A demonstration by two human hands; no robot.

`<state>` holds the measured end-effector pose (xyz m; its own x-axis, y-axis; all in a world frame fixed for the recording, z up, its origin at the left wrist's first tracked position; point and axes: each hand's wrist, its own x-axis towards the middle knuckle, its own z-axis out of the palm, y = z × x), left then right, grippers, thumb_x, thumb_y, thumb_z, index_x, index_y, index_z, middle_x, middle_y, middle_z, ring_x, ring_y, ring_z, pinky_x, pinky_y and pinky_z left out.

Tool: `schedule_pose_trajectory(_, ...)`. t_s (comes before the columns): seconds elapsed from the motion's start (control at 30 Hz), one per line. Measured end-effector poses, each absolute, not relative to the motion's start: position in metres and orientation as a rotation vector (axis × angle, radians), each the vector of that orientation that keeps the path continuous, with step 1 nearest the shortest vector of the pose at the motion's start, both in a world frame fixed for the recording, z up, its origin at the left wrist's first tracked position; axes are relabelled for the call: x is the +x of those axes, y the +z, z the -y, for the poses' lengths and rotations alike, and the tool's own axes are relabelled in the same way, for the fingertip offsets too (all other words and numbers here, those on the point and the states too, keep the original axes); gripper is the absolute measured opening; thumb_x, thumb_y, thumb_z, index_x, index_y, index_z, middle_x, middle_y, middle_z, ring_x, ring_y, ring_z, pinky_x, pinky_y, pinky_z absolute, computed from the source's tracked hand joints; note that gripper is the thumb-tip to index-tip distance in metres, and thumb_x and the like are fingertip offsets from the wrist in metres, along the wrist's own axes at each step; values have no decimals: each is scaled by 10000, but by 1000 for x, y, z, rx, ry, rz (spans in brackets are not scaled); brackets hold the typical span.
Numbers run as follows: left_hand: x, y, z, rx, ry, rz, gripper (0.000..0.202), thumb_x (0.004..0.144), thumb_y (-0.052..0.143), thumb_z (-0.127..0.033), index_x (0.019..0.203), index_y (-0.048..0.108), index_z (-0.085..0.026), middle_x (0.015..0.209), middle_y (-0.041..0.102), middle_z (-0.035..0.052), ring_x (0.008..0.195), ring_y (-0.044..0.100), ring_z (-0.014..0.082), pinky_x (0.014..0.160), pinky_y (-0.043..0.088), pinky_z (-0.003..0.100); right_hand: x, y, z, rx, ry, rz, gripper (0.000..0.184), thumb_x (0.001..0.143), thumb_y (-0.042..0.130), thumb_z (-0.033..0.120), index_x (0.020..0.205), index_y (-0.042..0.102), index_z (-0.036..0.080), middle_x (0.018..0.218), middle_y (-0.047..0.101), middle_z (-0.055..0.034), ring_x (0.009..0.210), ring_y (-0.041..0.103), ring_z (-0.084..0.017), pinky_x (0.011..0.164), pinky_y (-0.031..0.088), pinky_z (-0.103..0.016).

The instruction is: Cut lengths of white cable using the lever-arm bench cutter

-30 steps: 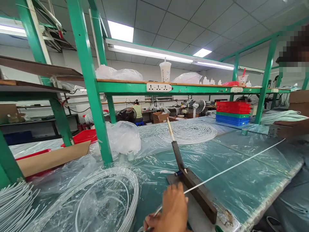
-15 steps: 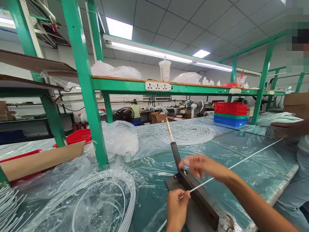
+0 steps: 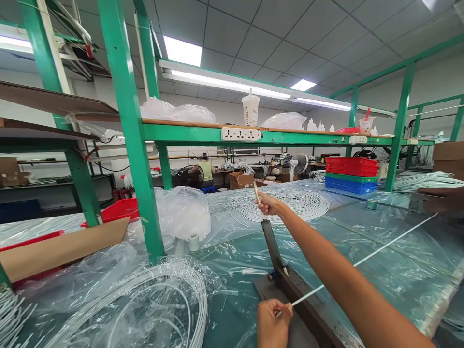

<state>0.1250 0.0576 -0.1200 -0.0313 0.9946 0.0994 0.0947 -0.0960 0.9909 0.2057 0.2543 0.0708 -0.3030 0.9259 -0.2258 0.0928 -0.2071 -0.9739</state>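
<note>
Far forward, right hand tight round handle; nearer, left hand pinch-tight on cable.

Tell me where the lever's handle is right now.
In the head view, the handle is just right of centre, gripped in the right hand, atop the dark lever and in front of the coil of white cable.

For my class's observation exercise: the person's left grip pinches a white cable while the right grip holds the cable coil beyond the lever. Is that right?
No: the head view shows the right grip closed around the lever handle, not the cable coil beyond it. The left grip does pinch the white cable.
</note>
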Motion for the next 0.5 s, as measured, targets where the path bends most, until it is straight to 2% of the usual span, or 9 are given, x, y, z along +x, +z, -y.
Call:
schedule_pose_trajectory(0.17,121,-105,-51,1327,1207,-1235,342,541,511,-497,413,428,-191,420,311,-47,438,255,91,473,173,237,223,84,-229,-1145,1637,1368,535,839,82,560,799,415,143,427,284,75,293,148,2,313,132,-99)
schedule_pose_trajectory(0.27,119,-98,-48,1323,1178,-1245,321,530,513,-472,409,419,-191,414,300,-51,443,246,90,466,156,238,252,97,-193,-1046,1655,1389,579,816,80,595,870,454,157,428,365,52,288,227,-2,326,180,-91)
schedule_pose_trajectory(0.4,119,-96,-47,1316,1172,-1248,311,521,520,-458,407,448,-178,419,339,-40,458,275,96,477,168,237,298,103,-120,-1084,1658,1433,508,836,184,546,964,468,145,589,564,-44,435,499,-58,422,339,-124)
schedule_pose_trajectory(0.5,119,-96,-47,1302,1188,-1254,309,514,524,-454,395,458,-177,419,342,-42,455,279,93,477,174,235,322,92,-58,-1114,1662,1381,352,835,340,423,1000,487,149,627,577,-45,470,522,-60,436,353,-126)
